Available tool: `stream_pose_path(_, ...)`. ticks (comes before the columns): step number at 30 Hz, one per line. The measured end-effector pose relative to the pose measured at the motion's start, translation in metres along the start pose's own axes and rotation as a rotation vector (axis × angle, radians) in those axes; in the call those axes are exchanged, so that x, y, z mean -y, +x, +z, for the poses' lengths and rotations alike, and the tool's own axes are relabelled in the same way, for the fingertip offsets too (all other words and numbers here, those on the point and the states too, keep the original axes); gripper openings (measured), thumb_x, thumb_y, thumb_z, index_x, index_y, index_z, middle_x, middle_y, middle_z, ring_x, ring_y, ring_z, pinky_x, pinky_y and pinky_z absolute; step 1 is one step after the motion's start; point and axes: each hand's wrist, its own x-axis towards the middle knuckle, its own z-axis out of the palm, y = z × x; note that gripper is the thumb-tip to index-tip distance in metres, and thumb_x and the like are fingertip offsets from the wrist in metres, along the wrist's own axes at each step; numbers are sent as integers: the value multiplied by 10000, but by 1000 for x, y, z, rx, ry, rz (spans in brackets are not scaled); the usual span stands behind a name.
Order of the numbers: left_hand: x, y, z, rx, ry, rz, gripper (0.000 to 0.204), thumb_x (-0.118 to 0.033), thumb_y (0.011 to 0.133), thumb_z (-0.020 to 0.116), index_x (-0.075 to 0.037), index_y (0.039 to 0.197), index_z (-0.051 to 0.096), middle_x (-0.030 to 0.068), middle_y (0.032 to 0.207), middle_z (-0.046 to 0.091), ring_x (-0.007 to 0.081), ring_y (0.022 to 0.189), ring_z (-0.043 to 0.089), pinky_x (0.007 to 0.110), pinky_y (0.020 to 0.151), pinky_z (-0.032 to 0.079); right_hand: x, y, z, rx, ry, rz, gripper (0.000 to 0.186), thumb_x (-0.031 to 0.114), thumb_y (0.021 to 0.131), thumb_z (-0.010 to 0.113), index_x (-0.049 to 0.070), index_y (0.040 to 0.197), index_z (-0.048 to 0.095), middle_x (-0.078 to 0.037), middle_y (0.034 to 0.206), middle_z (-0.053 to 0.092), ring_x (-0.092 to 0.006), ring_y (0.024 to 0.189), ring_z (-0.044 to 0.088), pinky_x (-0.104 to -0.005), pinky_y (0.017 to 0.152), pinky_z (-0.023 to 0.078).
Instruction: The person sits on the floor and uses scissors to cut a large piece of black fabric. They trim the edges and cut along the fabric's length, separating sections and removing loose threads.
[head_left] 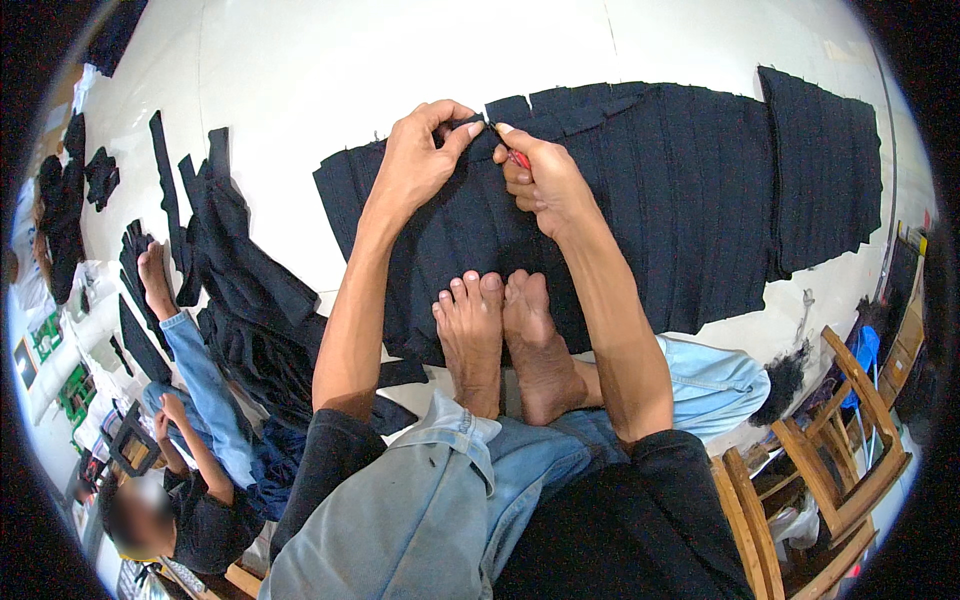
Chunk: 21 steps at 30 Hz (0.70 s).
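Note:
A wide sheet of black ribbed fabric (700, 200), apparently narrow strips side by side, lies across the white floor in front of me. My left hand (425, 150) pinches a raised edge of it between thumb and fingertips. Close to that pinch, my right hand (545, 180) is closed around a small red-handled tool (519, 159); its dark tip meets the cloth by the left fingertips. The fist hides most of the tool, so its exact kind does not show. Both my bare feet (470, 335) rest on the near part of the fabric.
Loose black cloth pieces (240, 265) are heaped on the floor to the left. Beyond them sits another person in a black sleeve (215, 525) and jeans, one leg reaching toward the heap. Wooden stools (835, 480) stand at the lower right, beside a dark fuzzy clump (785, 383).

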Motion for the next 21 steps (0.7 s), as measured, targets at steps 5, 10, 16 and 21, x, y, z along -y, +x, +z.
stream_pose_path(5,-2,0,0,25,-7,-29,239,-219,923,698,6,1002,711,79,915,699,154,852,601,314,824,474,1,0,1,-30,-28,-13,385,393,974,601,91,736,575,95,501,367,-32,387,274,-237,358,174)
stream_pose_path(10,-6,-2,-2,-84,64,-8,247,-184,915,691,-11,1091,687,110,1036,691,218,930,625,349,848,484,3,-24,-7,40,111,-131,380,386,985,607,53,806,640,69,540,441,-57,402,334,-243,371,213)
stream_pose_path(16,12,-44,4,-354,433,270,386,-167,931,642,-60,1300,602,140,1393,543,318,1302,475,494,1106,316,-36,-47,-62,-664,-899,-912,251,274,950,691,39,1030,660,-115,708,658,-236,584,642,-349,536,496)
stream_pose_path(21,50,-90,17,-283,760,163,582,-313,1004,522,-93,1527,392,137,1611,310,342,1496,245,566,1214,126,-35,-41,-99,-722,-1138,-1001,255,160,913,683,97,1155,640,-150,855,726,-346,718,717,-411,620,553)
